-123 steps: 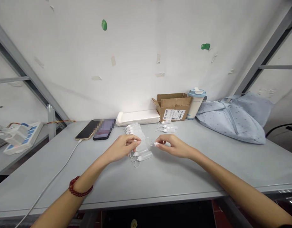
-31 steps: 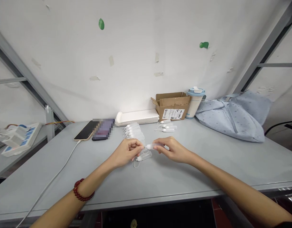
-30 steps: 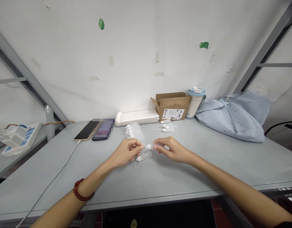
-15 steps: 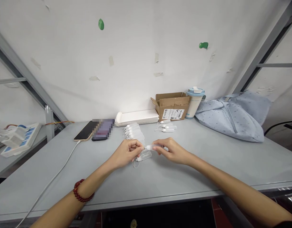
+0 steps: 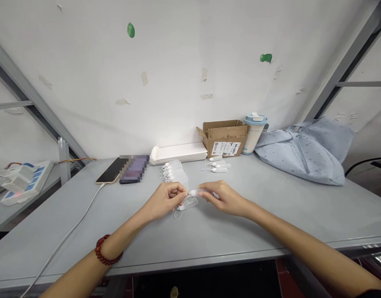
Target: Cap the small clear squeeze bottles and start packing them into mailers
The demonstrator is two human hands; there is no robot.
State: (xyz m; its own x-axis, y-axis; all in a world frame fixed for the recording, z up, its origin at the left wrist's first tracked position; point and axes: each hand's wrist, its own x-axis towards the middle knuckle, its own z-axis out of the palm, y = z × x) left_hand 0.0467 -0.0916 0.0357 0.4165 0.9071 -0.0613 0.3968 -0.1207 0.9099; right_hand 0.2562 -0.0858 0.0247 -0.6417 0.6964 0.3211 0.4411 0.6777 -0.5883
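Observation:
My right hand (image 5: 225,198) is closed around a small translucent plastic bottle (image 5: 194,193), its white capped end pointing left. Pinched fingertips of my left hand (image 5: 167,200) meet the tip of that cap; whatever they hold there is too small to make out. Just below the fingers, another clear bottle with a white cap and a thin loop (image 5: 189,203) lies on the table. Behind my left hand, several similar bottles (image 5: 174,169) lie side by side, partly hidden by it. A few more bottles (image 5: 219,169) rest farther back to the right.
Against the wall stand a flat white box (image 5: 179,153), an open cardboard box (image 5: 226,140) and a blue-lidded cup (image 5: 254,134). A blue cloth bag (image 5: 302,155) lies at right. Two phones (image 5: 112,170) are at left, one with a white cable (image 5: 69,229). A power strip (image 5: 32,184) sits beyond.

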